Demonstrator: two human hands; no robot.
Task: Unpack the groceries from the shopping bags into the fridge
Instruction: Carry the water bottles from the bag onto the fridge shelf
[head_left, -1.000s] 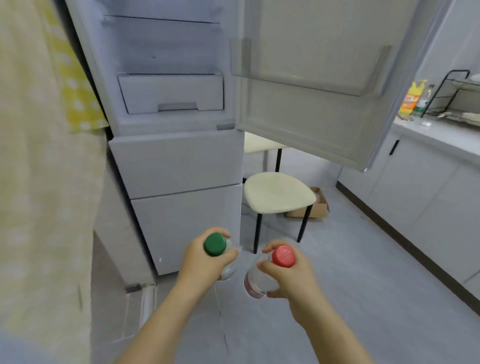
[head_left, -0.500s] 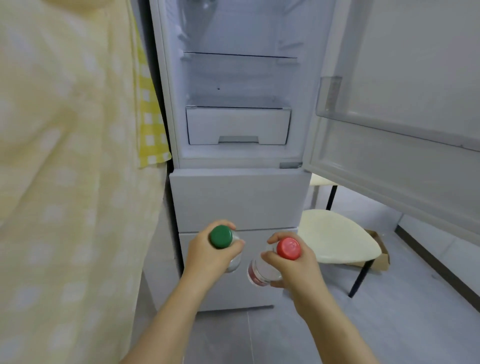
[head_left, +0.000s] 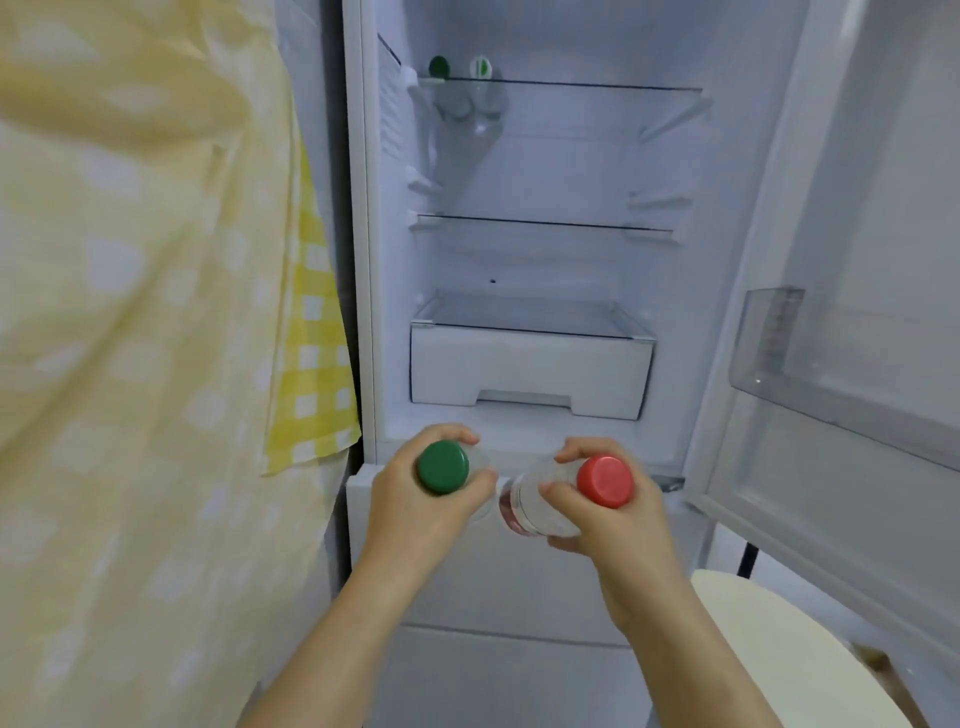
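Observation:
My left hand (head_left: 426, 506) grips a clear bottle with a green cap (head_left: 442, 466), held upright. My right hand (head_left: 605, 525) grips a clear bottle with a red cap (head_left: 604, 481), tilted with its base toward the left. Both are held in front of the open fridge (head_left: 530, 260), level with its lower sill. Two glass shelves (head_left: 545, 223) and a white drawer (head_left: 530, 371) are inside. Two bottles with green caps (head_left: 460, 70) stand at the left on the top shelf.
The fridge door (head_left: 841, 364) stands open to the right with a clear door bin (head_left: 769, 353). A yellow checked cloth (head_left: 156, 338) hangs at the left. A cream stool (head_left: 789, 654) stands at the lower right. Closed white drawers (head_left: 467, 582) sit below the compartment.
The view has swung left and up and closed in on the fridge, bringing its upper shelves into sight. Both hands have risen with their bottles toward the fridge opening.

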